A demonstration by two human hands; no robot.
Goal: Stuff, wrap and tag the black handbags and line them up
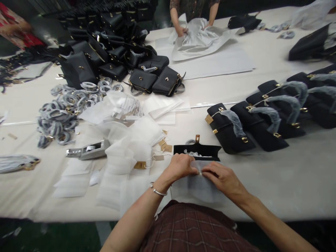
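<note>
Right in front of me a small black handbag [178, 149] stands open, with crumpled translucent wrap showing inside its mouth. A gold clasp [197, 138] sticks up at its far side. A thin translucent white sheet [194, 189] lies along its near side and covers what is beneath. My left hand [181, 166] is closed on the sheet's upper edge, thumb pointing inward. Close beside it, my right hand [224, 178] pinches the same sheet between thumb and fingers. A small gap separates the fingertips of both hands.
Wrapped-handle black handbags [231, 129] stand in a row at right. To the left are a tape dispenser [96, 149], white foam sheets [128, 150], brown tags [166, 146] and wrapped straps [63, 108]. More black bags [84, 66] are piled beyond. Across the table a person handles white paper [199, 42].
</note>
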